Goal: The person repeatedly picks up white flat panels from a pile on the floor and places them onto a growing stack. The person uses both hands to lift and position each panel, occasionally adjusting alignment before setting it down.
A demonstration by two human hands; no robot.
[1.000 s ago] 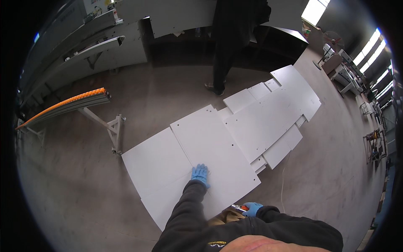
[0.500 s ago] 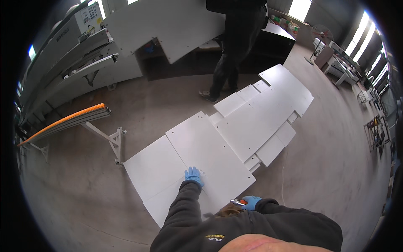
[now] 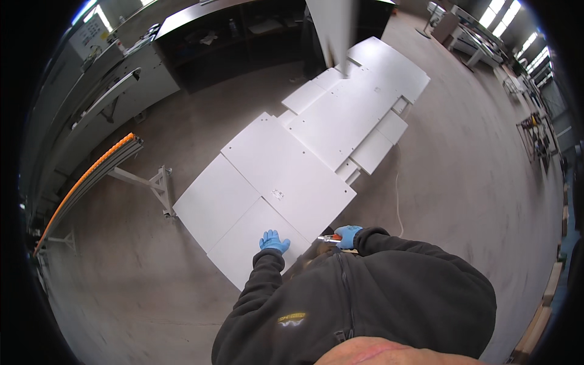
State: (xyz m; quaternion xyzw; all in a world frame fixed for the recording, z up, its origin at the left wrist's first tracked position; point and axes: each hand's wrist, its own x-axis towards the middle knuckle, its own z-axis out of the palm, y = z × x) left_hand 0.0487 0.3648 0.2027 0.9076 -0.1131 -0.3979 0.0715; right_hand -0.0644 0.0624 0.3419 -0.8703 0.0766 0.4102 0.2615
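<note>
Head view looked down on a run of white panels laid flat on a grey concrete floor. Everything below is placed against the nearest white panel, the one at the close end of that run.

The left hand, in a blue glove, lay flat on that panel near its close edge — fingers spread, palm down, gripping nothing. The right hand, also blue-gloved, sat just off the panel's right corner and was closed around a small tool with an orange and silver tip; the tip pointed back toward the panel's edge, whether touching it I could not tell.

Both dark sleeves came in from the lower edge, below the panel. A small cluster of pale marks or fittings sat on the adjoining board just beyond it. Left of the panel stood a grey metal support stand, and further left an orange-topped roller rail — well apart from the hands. A thin white cable lay on the floor to the right. Far beyond, an upright white board stood at the run's other end.
</note>
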